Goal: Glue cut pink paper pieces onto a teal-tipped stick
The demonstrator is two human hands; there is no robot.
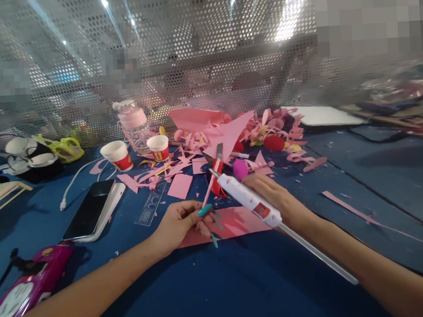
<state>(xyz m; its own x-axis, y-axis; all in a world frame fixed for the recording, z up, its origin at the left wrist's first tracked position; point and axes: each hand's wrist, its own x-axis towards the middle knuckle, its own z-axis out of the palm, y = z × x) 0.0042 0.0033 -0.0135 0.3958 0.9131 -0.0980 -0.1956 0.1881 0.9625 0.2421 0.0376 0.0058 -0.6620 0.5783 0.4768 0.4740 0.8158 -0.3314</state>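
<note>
My right hand [274, 197] is closed around a white glue gun [245, 194], and a long clear glue stick [317, 255] juts from its back end. Between the fingers of my left hand [186, 222], which has long teal nails, is a thin pink strip [207, 193] pointing up and away. The gun's nozzle lies close to the strip's far end; whether they touch I cannot tell. Under my left hand lies a pink sheet of paper [242, 219]. Red-handled scissors [218, 175] lie just beyond, partly hidden by the gun. A round purple thing [240, 168] shows beside the gun.
Pink paper scraps [199, 142] heap at the back, before a perforated metal screen [205, 49]. Leftward are paper cups [116, 154], a bottle [134, 122], a clear ruler [151, 203], a phone [91, 209] and a magenta device [33, 284]. A pink strip [361, 214] lies rightward.
</note>
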